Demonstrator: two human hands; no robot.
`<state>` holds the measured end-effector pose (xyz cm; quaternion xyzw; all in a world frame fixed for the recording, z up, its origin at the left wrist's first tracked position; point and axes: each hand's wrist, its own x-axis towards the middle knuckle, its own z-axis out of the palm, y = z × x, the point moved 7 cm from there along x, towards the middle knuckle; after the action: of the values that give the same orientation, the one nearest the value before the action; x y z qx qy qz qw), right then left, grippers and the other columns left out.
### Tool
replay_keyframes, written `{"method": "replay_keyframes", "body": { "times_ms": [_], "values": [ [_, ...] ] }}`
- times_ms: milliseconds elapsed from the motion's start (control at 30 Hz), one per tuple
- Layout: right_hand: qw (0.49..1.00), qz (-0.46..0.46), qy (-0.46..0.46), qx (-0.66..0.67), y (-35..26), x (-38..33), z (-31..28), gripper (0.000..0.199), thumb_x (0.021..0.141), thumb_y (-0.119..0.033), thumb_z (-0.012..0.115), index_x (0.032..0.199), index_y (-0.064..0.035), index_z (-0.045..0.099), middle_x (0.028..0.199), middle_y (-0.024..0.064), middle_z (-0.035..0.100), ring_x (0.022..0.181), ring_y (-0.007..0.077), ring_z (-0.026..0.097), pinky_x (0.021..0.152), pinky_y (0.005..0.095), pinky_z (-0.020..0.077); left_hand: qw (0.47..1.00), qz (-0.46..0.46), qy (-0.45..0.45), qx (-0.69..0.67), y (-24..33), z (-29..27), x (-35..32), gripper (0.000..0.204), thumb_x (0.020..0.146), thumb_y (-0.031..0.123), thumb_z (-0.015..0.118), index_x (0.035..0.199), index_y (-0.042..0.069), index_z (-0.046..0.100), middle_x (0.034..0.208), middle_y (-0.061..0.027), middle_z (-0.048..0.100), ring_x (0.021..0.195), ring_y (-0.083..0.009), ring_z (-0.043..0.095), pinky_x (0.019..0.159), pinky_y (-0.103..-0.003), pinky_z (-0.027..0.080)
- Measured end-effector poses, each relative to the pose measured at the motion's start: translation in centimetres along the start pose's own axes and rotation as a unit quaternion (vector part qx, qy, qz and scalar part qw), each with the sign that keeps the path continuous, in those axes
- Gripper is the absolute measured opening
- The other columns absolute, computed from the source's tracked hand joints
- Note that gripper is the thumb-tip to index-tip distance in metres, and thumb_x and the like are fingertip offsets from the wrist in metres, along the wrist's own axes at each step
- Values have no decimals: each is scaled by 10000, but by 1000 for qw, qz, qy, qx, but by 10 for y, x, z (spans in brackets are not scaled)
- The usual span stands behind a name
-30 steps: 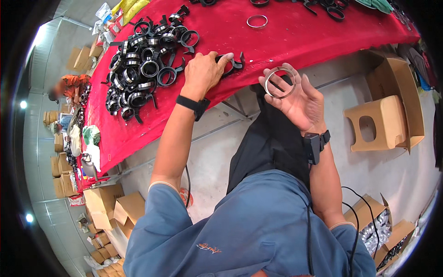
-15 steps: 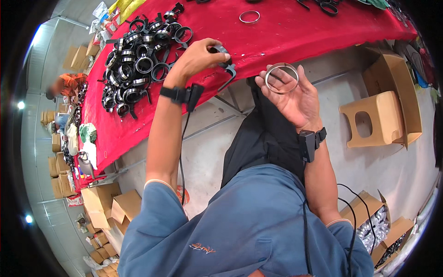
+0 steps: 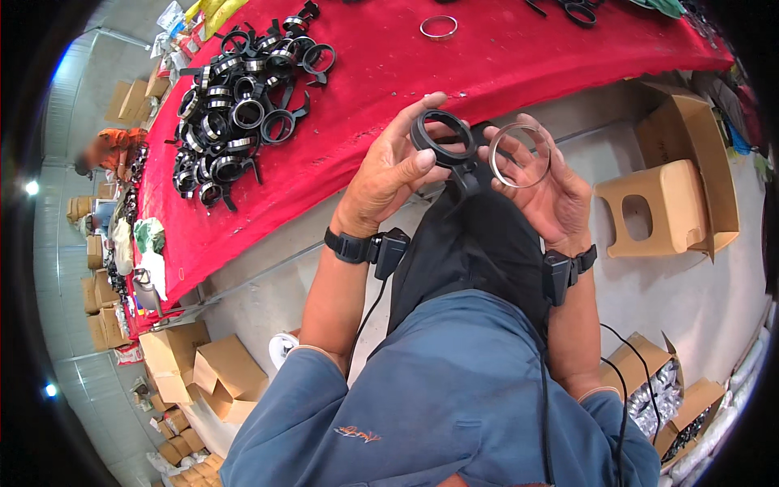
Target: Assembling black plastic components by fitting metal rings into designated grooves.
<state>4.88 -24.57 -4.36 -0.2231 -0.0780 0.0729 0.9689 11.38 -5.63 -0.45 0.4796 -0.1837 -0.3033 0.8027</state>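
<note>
My left hand (image 3: 391,174) grips a black ring-shaped clamp (image 3: 445,144) with a short stem, held up in front of my chest. Right beside it, my right hand (image 3: 552,193) holds a thin silver metal ring (image 3: 519,154) between its fingertips. The two parts sit close together, nearly touching, just off the edge of the red-covered table (image 3: 389,97). A pile of several black clamps with metal rings (image 3: 235,114) lies on the table's left part. One loose silver ring (image 3: 438,27) rests at the far side.
A tan plastic stool (image 3: 649,207) stands inside an open cardboard box (image 3: 702,154) on my right. More cardboard boxes (image 3: 203,369) lie on the floor at lower left and lower right. A person in orange (image 3: 109,150) is far left.
My left hand lifted a black clamp off the red table and brought it toward my chest, next to the silver ring that my right hand kept holding.
</note>
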Motion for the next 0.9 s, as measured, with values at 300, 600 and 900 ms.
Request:
{"method": "replay_keyframes", "body": {
  "times_ms": [300,600,900],
  "values": [
    [955,90,-121,-257,14,-17,24,763,976,-463,743,1541,-12,499,1632,228,442,1299,333,636,912,413,608,986,-136,36,94,-31,-9,-6,577,1098,508,610,1490,92,532,1136,-59,634,961,-141,691,795,-300,614],
    [989,108,-85,56,31,-14,7,723,1064,-492,614,1596,-47,414,1512,313,500,1330,425,598,925,456,597,962,62,32,265,-16,9,-15,694,995,107,698,1632,75,424,1306,-123,683,1119,-259,729,950,-441,621],
    [978,137,-59,147,37,-16,0,689,1103,-502,559,1620,-71,412,1625,332,422,1391,450,567,959,471,590,882,60,52,465,-4,18,-16,766,782,-10,833,1497,23,560,1294,-153,671,1170,-291,722,982,-418,627]
  ]
}}
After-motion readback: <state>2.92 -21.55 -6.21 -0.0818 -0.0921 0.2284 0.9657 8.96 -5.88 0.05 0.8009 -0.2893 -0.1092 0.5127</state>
